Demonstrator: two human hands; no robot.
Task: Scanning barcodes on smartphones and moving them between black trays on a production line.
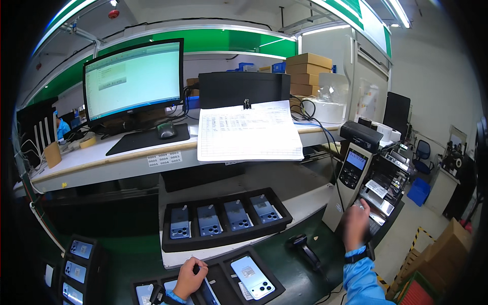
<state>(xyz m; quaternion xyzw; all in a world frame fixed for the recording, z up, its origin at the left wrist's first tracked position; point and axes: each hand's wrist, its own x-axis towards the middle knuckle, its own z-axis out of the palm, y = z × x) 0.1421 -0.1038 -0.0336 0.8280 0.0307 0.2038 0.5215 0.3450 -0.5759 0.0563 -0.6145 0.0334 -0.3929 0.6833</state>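
My left hand [190, 277], fingers curled closed, is over the near black foam tray [223, 269]. Right beside its fingers is a blue phone [210, 293], seen as a narrow strip; whether the hand grips it is hidden. Another light blue phone [252, 277] lies camera side up in the slot to the right, a paper slip under it. My right hand [357, 221] reaches to the front of a label printer [351, 173], fingertips by its outlet. That hand is partly blurred. A white printed label [376, 188] sits on the printer just above the fingers.
Behind the near tray, a second foam tray [226, 241] holds several blue phones; another stack of phones [76, 272] stands at far left. A handheld scanner [305, 251] lies near the printer. A clipped paper sheet [249, 132], monitor [134, 81] and mouse [166, 130] occupy the shelf.
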